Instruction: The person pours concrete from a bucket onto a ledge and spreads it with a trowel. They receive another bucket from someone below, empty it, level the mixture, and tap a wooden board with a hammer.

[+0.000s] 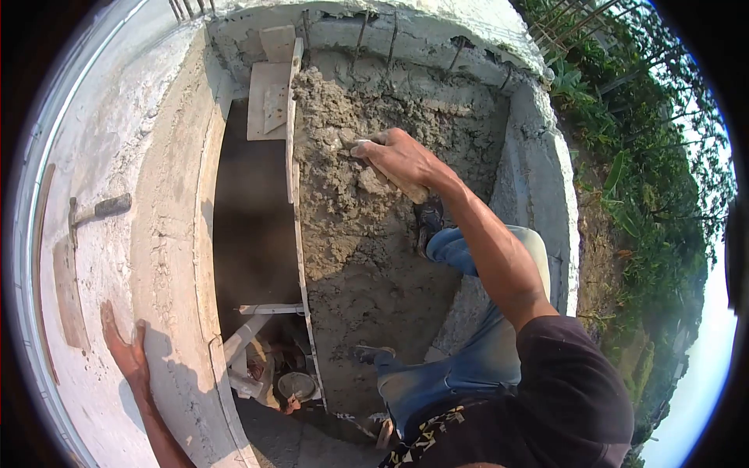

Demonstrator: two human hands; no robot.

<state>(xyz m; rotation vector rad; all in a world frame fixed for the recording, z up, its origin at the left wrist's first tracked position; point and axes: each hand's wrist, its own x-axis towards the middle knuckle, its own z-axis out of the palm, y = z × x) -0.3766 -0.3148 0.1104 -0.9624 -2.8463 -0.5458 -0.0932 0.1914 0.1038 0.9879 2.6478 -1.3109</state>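
My right hand point(396, 156) grips a flat wooden float point(398, 181), held tilted on the rough wet concrete point(335, 179). Lumps of the mix lie around it, and its far side is hidden. My left hand point(126, 351) rests with fingers spread on the pale concrete ledge point(168, 312), holding nothing. Further along that ledge lie a hammer point(101, 209) and a short wooden board point(70, 292). My shoes stand in the wet concrete, one point(428, 225) close behind the float.
A thin formwork board point(295, 132) edges the concrete beside a dark opening point(257, 210). Down in the opening are timber braces point(248, 337) and a bucket point(296, 386). Steel bars point(361, 35) stick up at the back wall. Beyond the right-hand wall point(538, 156) the ground drops to greenery.
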